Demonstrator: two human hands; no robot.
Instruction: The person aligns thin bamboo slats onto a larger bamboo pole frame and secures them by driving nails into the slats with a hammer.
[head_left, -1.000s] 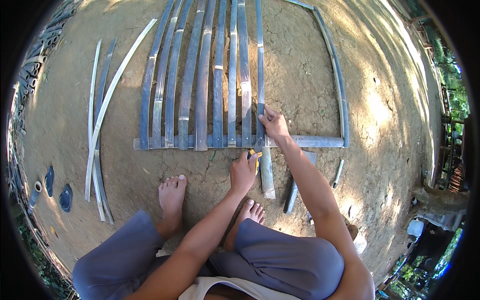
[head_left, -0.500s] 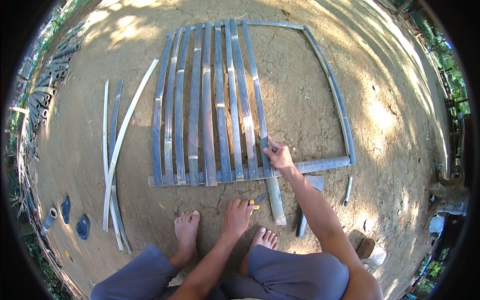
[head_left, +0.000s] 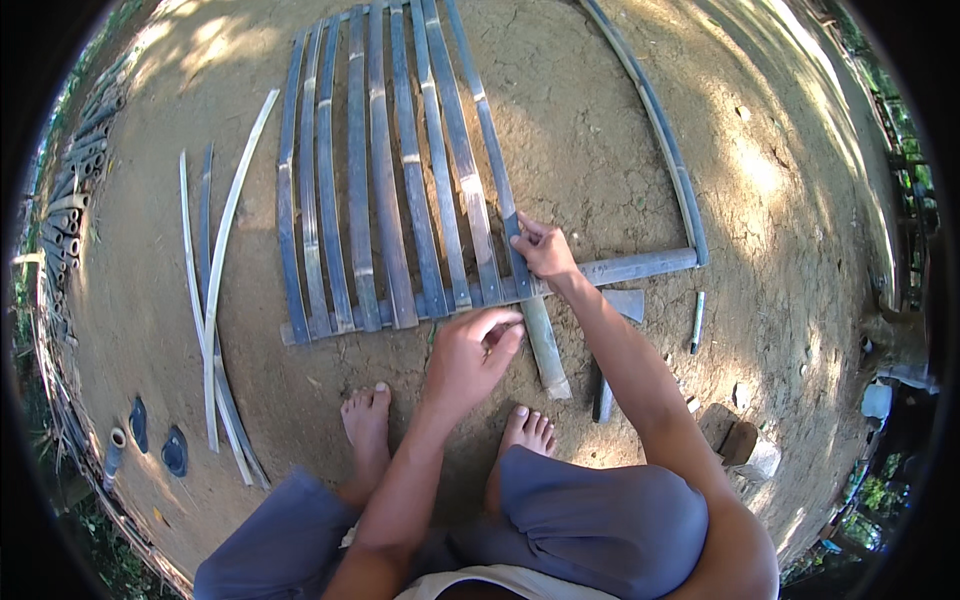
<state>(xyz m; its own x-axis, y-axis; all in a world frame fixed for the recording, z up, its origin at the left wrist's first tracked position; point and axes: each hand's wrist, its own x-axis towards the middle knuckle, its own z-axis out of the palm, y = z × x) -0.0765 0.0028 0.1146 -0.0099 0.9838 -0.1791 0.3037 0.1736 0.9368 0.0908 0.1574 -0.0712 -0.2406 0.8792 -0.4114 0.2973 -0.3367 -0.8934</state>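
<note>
Several split bamboo slats lie side by side across a bamboo frame, their near ends on its round crosspiece. My right hand is closed on the rightmost bamboo slat, thumb and fingers gripping it near the crosspiece. My left hand hovers just nearer to me than the slat ends, fingers curled and fingertips close together; whatever they hold, if anything, is too small to make out. Beside its fingertips, a wider bamboo piece pokes out toward me from under the crosspiece.
A hatchet lies partly behind my right forearm, with a marker-like stick farther right. Loose bamboo strips cross on the dirt at left, near dark sandals. A wood block sits beside my right knee.
My left hand has risen forward to the slat ends; the yellow-handled tool it held is out of sight. My right hand stays on the slat. The whole view has tilted toward me.
</note>
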